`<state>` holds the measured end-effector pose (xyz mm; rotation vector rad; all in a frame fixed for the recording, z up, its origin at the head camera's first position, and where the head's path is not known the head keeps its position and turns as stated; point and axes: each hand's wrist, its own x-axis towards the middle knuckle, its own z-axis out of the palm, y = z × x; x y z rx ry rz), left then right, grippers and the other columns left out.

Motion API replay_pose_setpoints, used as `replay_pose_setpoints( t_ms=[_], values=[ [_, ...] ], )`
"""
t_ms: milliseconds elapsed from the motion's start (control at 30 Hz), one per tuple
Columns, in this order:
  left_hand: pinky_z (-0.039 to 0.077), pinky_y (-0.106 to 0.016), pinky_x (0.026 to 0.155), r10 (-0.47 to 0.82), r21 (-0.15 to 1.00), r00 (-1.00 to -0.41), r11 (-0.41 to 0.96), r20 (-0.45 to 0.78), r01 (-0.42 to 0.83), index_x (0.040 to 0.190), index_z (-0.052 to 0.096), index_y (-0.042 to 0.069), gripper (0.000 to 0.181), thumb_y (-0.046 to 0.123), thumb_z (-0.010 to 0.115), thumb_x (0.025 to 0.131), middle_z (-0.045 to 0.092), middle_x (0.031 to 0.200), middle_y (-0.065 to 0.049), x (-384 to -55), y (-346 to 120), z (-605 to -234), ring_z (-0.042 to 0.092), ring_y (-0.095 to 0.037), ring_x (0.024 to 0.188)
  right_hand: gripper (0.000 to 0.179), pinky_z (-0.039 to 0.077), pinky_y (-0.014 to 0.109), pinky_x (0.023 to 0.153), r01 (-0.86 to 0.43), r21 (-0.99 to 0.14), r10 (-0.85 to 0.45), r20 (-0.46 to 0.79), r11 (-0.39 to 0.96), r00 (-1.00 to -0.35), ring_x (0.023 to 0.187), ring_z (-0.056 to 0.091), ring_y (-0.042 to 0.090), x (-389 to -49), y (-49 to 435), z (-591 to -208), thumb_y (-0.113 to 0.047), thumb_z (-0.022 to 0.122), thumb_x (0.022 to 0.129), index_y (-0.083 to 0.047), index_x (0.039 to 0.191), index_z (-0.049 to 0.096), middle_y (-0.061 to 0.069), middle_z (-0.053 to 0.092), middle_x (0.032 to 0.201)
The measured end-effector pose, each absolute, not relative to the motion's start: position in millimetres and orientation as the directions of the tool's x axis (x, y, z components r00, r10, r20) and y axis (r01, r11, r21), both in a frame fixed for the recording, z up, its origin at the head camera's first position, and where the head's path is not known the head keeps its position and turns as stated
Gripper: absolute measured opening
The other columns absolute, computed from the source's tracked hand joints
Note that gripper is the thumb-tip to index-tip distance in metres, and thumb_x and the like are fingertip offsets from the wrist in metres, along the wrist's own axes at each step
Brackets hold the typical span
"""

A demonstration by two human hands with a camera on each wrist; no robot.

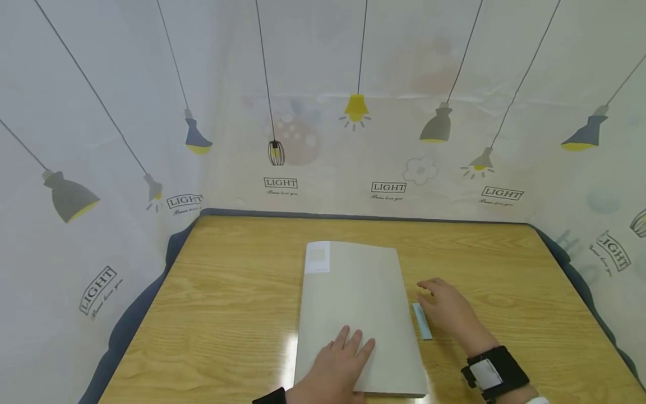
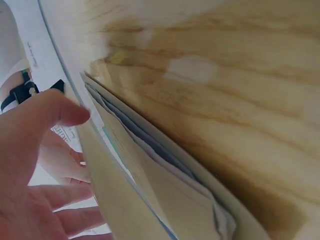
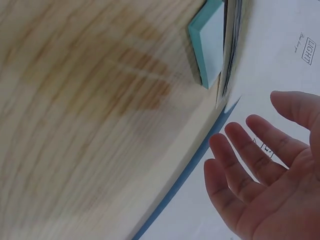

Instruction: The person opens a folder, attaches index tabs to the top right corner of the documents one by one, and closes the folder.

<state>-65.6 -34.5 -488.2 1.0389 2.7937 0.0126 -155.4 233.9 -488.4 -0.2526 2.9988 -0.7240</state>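
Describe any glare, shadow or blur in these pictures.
Head view: bright glare on the yellow wood-grain table, left of the cream rectangular folder; left wrist view: dark shadow on the table beside the folder, pale blurry reflections; right wrist view: blurred brownish patch, perhaps a reflection.

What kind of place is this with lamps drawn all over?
Probably a small indoor desk space: a wood-grain table, a pale folder under the person's left hand, and a white lamp-patterned covering behind and beside the table.

Tabletop [image 1: 217, 314]: glossy wood grain. Folder [image 1: 353, 297]: smooth, matt; inner sheets [image 2: 162, 182] blurred, probably paper. Block [image 3: 212, 45]: smooth, matt.
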Motion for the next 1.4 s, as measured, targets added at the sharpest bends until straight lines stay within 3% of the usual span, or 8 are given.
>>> replay_pose_setpoints(
  t_ms=[67, 200, 333, 500, 667, 833, 1133, 1400],
  values=[
    [0.054, -0.04, 0.086, 0.647, 0.091, -0.753, 0.762, -0.119, 0.641, 0.146, 0.035, 0.019, 0.088, 0.052, 0.073, 0.074, 0.044, 0.144, -0.01, -64, -36, -487, 0.041, -0.033, 0.132, 0.037, 0.048, 0.054, 0.087, -0.143, -0.459, -0.166, -0.011, 0.877, -0.986, 0.111, 0.056, 0.042, -155, 234, -487, -0.019, 0.06, 0.092, 0.0, 0.124, 0.058, 0.024, 0.056, 0.125],
    [0.057, -0.036, 0.076, 0.668, 0.103, -0.739, 0.732, 0.081, 0.673, 0.144, 0.036, 0.015, 0.086, 0.044, 0.071, 0.072, 0.048, 0.14, -0.014, -62, -45, -489, 0.047, -0.035, 0.127, 0.037, 0.047, 0.054, 0.088, -0.137, -0.464, -0.162, -0.015, 0.875, -0.987, 0.112, 0.055, 0.042, -155, 234, -486, -0.019, 0.059, 0.092, 0.001, 0.124, 0.059, 0.024, 0.056, 0.125],
    [0.057, -0.033, 0.077, 0.654, 0.109, -0.689, 0.695, 0.313, 0.71, 0.143, 0.038, 0.014, 0.086, 0.039, 0.069, 0.066, 0.05, 0.137, -0.018, -60, -56, -495, 0.049, -0.036, 0.125, 0.038, 0.046, 0.055, 0.09, -0.139, -0.463, -0.166, -0.018, 0.875, -0.986, 0.114, 0.054, 0.043, -155, 235, -485, -0.02, 0.058, 0.093, 0.001, 0.124, 0.058, 0.024, 0.056, 0.125],
    [0.057, -0.03, 0.074, 0.592, 0.125, -0.66, 0.693, 0.463, 0.71, 0.143, 0.039, 0.015, 0.089, 0.034, 0.068, 0.062, 0.047, 0.14, -0.017, -56, -69, -499, 0.047, -0.035, 0.127, 0.03, 0.05, 0.05, 0.084, -0.144, -0.469, -0.174, -0.021, 0.872, -0.984, 0.103, 0.059, 0.037, -156, 234, -487, -0.021, 0.061, 0.091, -0.002, 0.115, 0.064, 0.019, 0.06, 0.116],
    [0.058, -0.036, 0.071, 0.54, 0.157, -0.631, 0.678, 0.556, 0.718, 0.143, 0.039, 0.01, 0.093, 0.032, 0.071, 0.059, 0.048, 0.138, -0.017, -55, -77, -502, 0.051, -0.036, 0.122, 0.016, 0.045, 0.03, 0.059, -0.103, -0.478, -0.18, -0.118, 0.872, -0.977, 0.069, 0.053, 0.015, -157, 225, -489, -0.023, 0.061, 0.092, -0.008, 0.086, 0.066, 0.001, 0.059, 0.078],
    [0.057, -0.039, 0.075, 0.512, 0.168, -0.615, 0.671, 0.6, 0.722, 0.14, 0.041, 0.005, 0.093, 0.032, 0.073, 0.057, 0.05, 0.135, -0.017, -53, -80, -501, 0.054, -0.036, 0.118, 0.023, 0.036, 0.026, 0.051, -0.061, -0.577, -0.235, -0.233, 0.814, -0.944, 0.057, 0.044, 0.013, -148, 211, -491, -0.017, 0.057, 0.092, -0.009, 0.071, 0.059, -0.002, 0.048, 0.06],
    [0.055, -0.041, 0.083, 0.478, 0.161, -0.594, 0.676, 0.647, 0.719, 0.137, 0.044, 0.001, 0.082, 0.037, 0.062, 0.065, 0.052, 0.134, -0.018, -53, -81, -503, 0.054, -0.035, 0.118, 0.031, 0.031, 0.023, 0.045, 0.075, -0.534, -0.152, -0.37, 0.842, -0.917, 0.046, 0.04, 0.011, -131, 199, -506, -0.017, 0.058, 0.088, -0.01, 0.059, 0.055, -0.002, 0.046, 0.051],
    [0.054, -0.037, 0.084, 0.405, 0.183, -0.597, 0.703, 0.692, 0.688, 0.137, 0.045, 0.001, 0.085, 0.028, 0.058, 0.057, 0.05, 0.135, -0.017, -49, -85, -506, 0.052, -0.033, 0.12, 0.023, 0.032, 0.024, 0.048, 0.102, -0.469, -0.108, -0.401, 0.877, -0.91, 0.05, 0.042, 0.012, -132, 205, -508, -0.021, 0.064, 0.088, -0.011, 0.068, 0.061, -0.001, 0.047, 0.056]
  ],
)
